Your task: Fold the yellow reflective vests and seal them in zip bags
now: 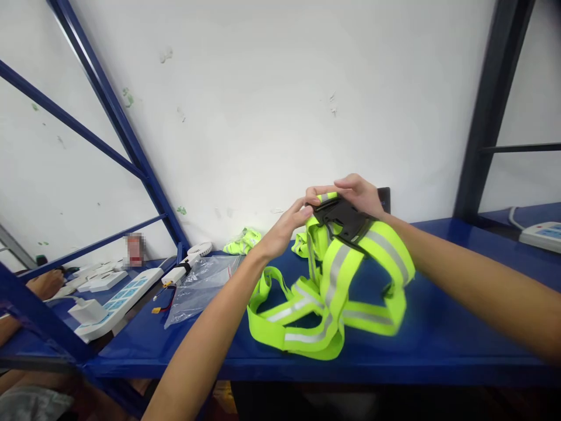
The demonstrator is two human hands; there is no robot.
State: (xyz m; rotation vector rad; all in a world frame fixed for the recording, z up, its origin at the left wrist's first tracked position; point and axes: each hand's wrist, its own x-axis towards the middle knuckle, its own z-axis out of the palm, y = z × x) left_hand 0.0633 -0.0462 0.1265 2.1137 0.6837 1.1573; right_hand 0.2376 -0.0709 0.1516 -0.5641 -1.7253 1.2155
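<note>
Both hands hold a neon-yellow reflective strap vest [335,275] with silver stripes. A black plastic piece [344,216] is joined to its straps, just below my right hand. My left hand [287,228] is closed at the left end of this piece, thumb and fingers pinching the strap. From the right, my right hand [359,194] reaches over the top, its fingers closed on the same end of the vest. The lower straps hang in loops and rest on the blue table [438,327]. What lies under my right fingers is partly hidden.
A clear plastic bag [199,286], a small white fan [199,249] and another bundle of yellow straps [243,241] lie left of my hands. Further left are a power strip [120,304], a blue frame post [131,134] and a co-worker's hand [46,285]. Behind stands a white wall.
</note>
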